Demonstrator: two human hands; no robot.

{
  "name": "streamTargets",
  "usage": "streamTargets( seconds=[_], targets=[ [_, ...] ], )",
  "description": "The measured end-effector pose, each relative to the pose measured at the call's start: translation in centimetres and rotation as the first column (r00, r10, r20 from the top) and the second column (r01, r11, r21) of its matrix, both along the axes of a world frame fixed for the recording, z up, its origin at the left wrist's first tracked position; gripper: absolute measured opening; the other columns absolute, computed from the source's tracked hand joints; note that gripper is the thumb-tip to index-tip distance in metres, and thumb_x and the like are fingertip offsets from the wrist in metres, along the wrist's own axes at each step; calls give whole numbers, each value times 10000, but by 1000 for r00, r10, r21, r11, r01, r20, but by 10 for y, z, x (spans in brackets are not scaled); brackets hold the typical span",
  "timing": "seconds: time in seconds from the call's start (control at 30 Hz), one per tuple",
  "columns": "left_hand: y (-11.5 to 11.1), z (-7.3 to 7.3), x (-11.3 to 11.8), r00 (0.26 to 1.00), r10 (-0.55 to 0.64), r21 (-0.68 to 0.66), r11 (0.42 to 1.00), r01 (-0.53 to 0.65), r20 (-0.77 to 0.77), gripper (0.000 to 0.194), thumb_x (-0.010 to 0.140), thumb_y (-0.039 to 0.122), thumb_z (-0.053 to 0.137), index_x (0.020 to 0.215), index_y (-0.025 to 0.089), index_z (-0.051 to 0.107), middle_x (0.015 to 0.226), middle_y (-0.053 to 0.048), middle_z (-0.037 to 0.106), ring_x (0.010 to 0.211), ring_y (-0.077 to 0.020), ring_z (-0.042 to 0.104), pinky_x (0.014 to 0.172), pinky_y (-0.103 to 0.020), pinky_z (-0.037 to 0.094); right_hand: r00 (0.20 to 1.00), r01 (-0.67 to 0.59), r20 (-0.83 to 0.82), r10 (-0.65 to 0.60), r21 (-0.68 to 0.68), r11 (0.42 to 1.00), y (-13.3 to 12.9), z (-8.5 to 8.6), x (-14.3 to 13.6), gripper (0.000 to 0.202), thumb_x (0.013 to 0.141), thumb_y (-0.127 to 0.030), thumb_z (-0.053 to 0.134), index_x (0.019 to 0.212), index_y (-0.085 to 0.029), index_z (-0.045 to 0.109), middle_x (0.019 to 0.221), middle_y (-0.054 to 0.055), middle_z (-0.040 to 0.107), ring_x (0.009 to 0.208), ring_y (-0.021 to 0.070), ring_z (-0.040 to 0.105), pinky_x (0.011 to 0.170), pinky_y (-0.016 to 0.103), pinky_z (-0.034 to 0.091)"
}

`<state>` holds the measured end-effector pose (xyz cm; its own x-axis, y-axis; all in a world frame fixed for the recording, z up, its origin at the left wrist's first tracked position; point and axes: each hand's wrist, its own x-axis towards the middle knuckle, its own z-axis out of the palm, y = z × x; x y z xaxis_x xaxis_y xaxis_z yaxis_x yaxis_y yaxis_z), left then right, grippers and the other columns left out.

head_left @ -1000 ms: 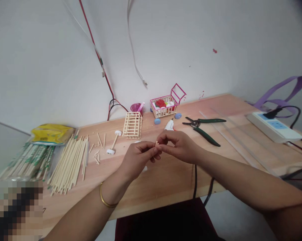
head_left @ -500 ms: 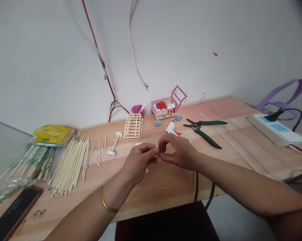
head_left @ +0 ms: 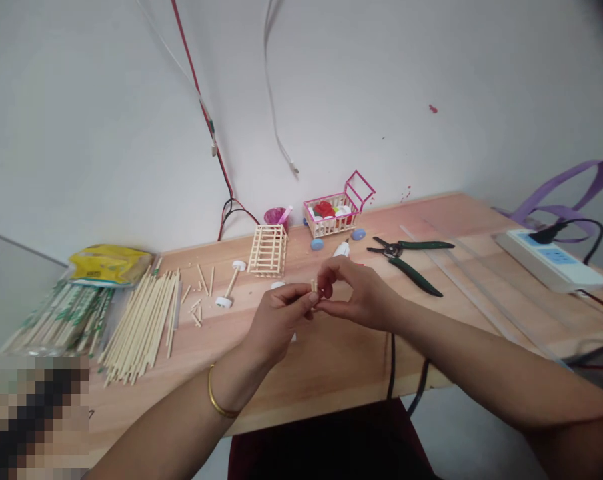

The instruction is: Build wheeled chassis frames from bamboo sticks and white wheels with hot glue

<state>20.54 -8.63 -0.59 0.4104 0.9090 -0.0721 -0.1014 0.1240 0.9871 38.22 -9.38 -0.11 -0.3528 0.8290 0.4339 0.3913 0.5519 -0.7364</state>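
On the table (head_left: pixel 341 380), the sticks (head_left: pixel 144 323) lie left, the pliers (head_left: pixel 392 251) lie right, the cart (head_left: pixel 330 221) stands far.

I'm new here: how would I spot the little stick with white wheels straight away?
On the wooden table, find the pink-trimmed cart near the wall, then the pale stick cage to its left. The wheeled stick lies just left of that cage. Unlike the bare loose sticks farther left, it has a white wheel at each end.
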Motion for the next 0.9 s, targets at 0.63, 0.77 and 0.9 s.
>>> streamTargets(
  seconds=[0.63, 0.77, 0.9],
  targets=[
    [-2, 4, -1, 978, -21, 167, 984, 57, -208, 150, 804, 276, 635, 846, 156, 716, 714, -30, 680, 605, -105, 563, 593, -226, 467, 999, 34, -38, -39, -103, 994, -3, 7, -1, 154, 856, -285, 577, 758, -176, 625, 675, 13, 658, 620, 117, 581, 590, 246, 430],
    [0, 2, -2, 983, -51, 158, 984, 80, -177, 155, 807, 284, 638, 812, 146, 707, 684, -26, 662, 603, -96, 551, 588, -216, 453, 1000, 13, -10, -14, -98, 995, -2, 8, 2, 169, 862, -309, 573, 764, -177, 615, 681, 6, 645, 629, 113, 575, 596, 240, 440],
    [5, -2, -4, 993, -38, 114, 992, 52, -115, 182, 791, 305, 661, 790, 128, 703, 703, -40, 673, 610, -96, 561, 597, -219, 453, 992, 117, 58, -115, -32, 993, 8, 13, 14, 280, 784, -375, 669, 973, -174, 621, 882, 43, 665, 756, 147, 614, 694, 274, 489]
  ],
)
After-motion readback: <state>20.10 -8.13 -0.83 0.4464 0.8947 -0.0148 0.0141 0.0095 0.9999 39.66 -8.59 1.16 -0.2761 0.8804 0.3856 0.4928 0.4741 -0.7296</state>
